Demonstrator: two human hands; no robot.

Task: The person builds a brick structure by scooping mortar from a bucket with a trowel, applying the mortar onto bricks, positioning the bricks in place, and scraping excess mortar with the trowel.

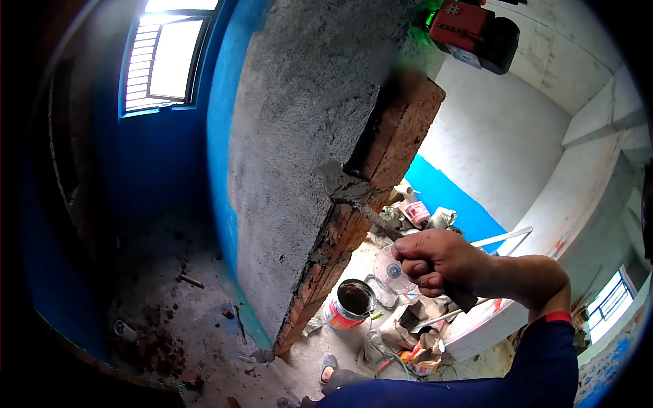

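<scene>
My right hand [439, 262] is closed around the dark handle of a trowel [388, 228]. Its narrow blade reaches up and left to the brick edge of the wall end, where wet grey mortar [343, 182] sits between an upper brick section [401, 129] and the lower bricks [333, 248]. Grey plaster [292, 136] covers the broad wall face beside that edge. The tip of the blade is hard to make out against the mortar. My left hand is out of view.
Below stands a bucket [350, 304] with dark contents. Bags and rubble [408, 326] lie to its right. A red laser level [469, 30] glows green at the top. A hammer [191, 281] and broken brick [153, 347] lie on the left floor.
</scene>
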